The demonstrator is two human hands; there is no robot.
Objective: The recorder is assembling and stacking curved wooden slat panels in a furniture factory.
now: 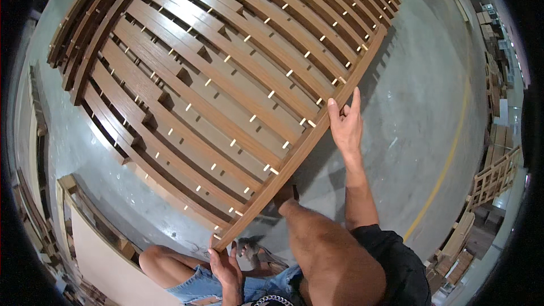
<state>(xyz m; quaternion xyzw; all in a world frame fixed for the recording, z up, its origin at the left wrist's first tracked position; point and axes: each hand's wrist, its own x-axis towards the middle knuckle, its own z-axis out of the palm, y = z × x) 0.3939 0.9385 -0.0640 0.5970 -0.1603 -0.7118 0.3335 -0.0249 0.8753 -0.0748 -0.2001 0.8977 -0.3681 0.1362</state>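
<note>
A long brown wooden rail (300,150) runs diagonally along the near right edge of a row of brown wooden slats (249,127). Small pale dowels (271,94) stick out between the slats, and several show along the rail's inner side. My left hand (225,267) grips the rail's near end, its thumb beside a dowel. Farther up, my right hand (347,129) holds the rail's outer side; its thumb rests on the wood and its index finger stretches along it. The other right fingers are partly hidden.
More curved brown pieces (96,34) are stacked at the upper left. A pale panel (107,249) with a wooden frame stands at the lower left. Pallets and wood pieces (493,175) line the right side, beyond a yellow floor line (447,164). My bare knees flank the rail's near end.
</note>
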